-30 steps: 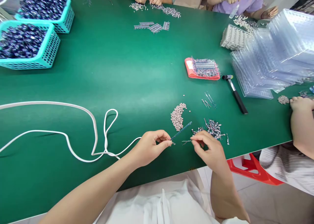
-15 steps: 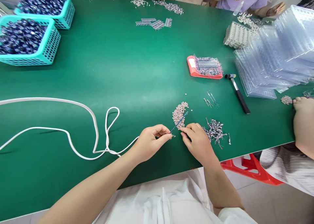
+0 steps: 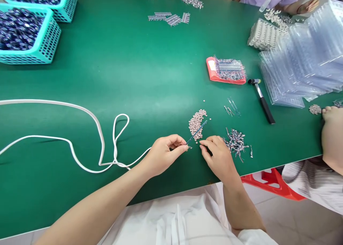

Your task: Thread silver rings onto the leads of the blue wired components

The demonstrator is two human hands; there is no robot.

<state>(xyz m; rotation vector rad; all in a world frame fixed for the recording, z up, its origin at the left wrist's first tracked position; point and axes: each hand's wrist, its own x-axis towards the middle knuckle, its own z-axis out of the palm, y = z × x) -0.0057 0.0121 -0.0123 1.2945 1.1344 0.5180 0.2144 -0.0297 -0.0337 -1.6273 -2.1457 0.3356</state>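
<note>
My left hand (image 3: 169, 155) pinches a thin blue stick (image 3: 197, 131) near its lower end. The stick slants up to the right over a pile of small pinkish round pieces (image 3: 195, 125). A tiny shiny piece also shows at the left fingertips. Just right of the stick, my right hand (image 3: 217, 157) has thumb and forefinger drawn close together; anything between them is too small to make out. Beside its knuckles lies a heap of small dark, shiny metallic pieces (image 3: 236, 141), with a single one apart to the right.
A hammer (image 3: 264, 103), a red pad with bristly strips (image 3: 227, 71) and clear plastic trays (image 3: 300, 66) lie to the right. A white cord (image 3: 100, 137) loops at left, below turquoise baskets (image 3: 50, 41) of dark glossy pieces. Co-workers' arms (image 3: 332, 137) rest at the table's edges.
My right hand has drawn slightly right, away from the pile and the stick. The left hand keeps its hold. The whole view has shifted slightly.
</note>
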